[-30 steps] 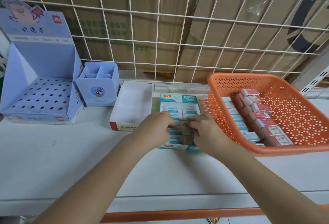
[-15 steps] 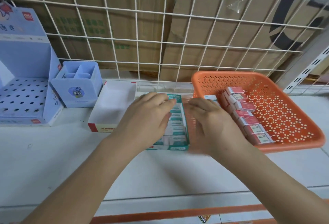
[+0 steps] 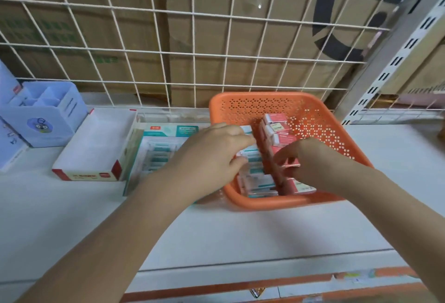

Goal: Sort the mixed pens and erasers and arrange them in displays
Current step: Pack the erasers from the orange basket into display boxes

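- Teal erasers point(image 3: 257, 183) lie in a column down the left side of the orange basket point(image 3: 252, 107). Red erasers point(image 3: 277, 129) form a second column touching it on the right.
- Both columns run front to back, away from the person. Each eraser lies crosswise, long axis left to right.
- Left hand point(image 3: 212, 155) is over the teal column, with its fingers on the far side of a few erasers and its thumb on the near side, curled narrow round them. Blur softens the edges.
- Right hand point(image 3: 313, 160) is over the red column, fingers curled with the tips on the red wrappers. Cannot tell whether it pinches one or only steadies the row.
- Teal box point(image 3: 159, 148) sits just left of the basket, part filled with matching erasers lying the same way.
- Judgement: the next move is a short carry leftwards. The left hand is nearer the box, and no turn of the erasers is needed.
- White box point(image 3: 96, 143) stands left of the teal box, then a blue pen holder point(image 3: 43, 119). All of these stand on a white shelf point(image 3: 240, 235).
- A wire grid point(image 3: 192, 54) backs the shelf, with cardboard behind it.
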